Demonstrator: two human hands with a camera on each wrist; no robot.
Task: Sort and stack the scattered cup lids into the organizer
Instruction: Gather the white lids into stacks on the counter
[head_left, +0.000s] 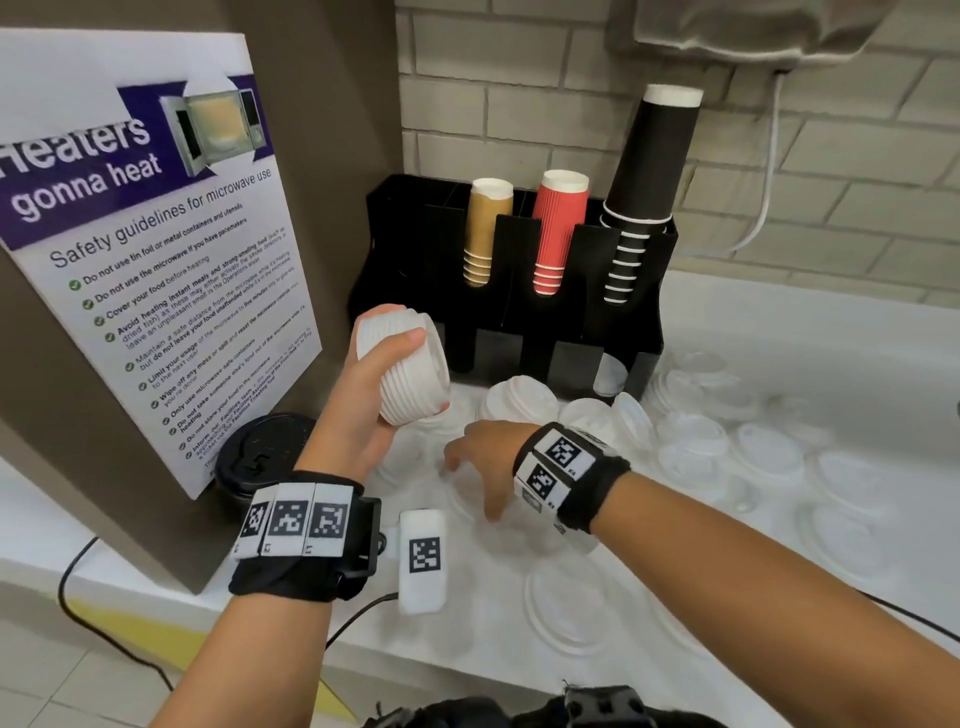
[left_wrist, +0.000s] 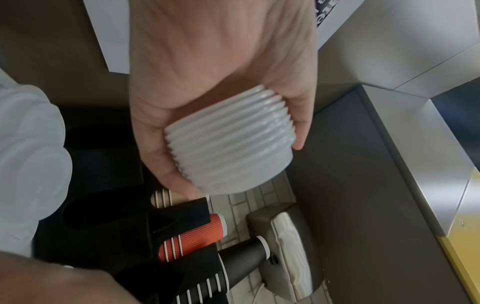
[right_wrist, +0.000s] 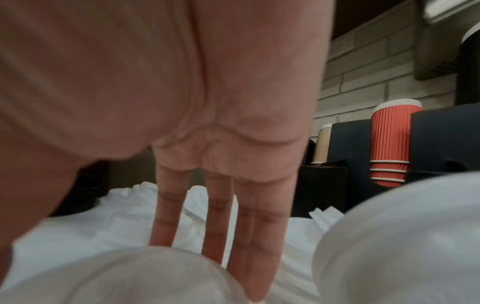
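My left hand (head_left: 384, 374) grips a nested stack of white lids (head_left: 410, 364), held tilted in the air just in front of the black organizer's (head_left: 519, 332) left end. The left wrist view shows my thumb and fingers wrapped round the same lid stack (left_wrist: 231, 144). My right hand (head_left: 478, 462) reaches down with straight, spread fingers (right_wrist: 215, 222) onto the clear lids (head_left: 457, 499) lying on the white counter. White and clear lids (head_left: 691, 447) lie scattered across the counter in front of and to the right of the organizer. My right hand holds nothing.
The organizer's upper slots hold tan cups (head_left: 485, 228), red cups (head_left: 558, 228) and a tall stack of black cups (head_left: 649, 176). A black lid (head_left: 260, 457) sits on a cup by the microwave sign (head_left: 145, 249). A brick wall (head_left: 519, 104) stands behind. Cables (head_left: 88, 613) hang over the counter's front edge.
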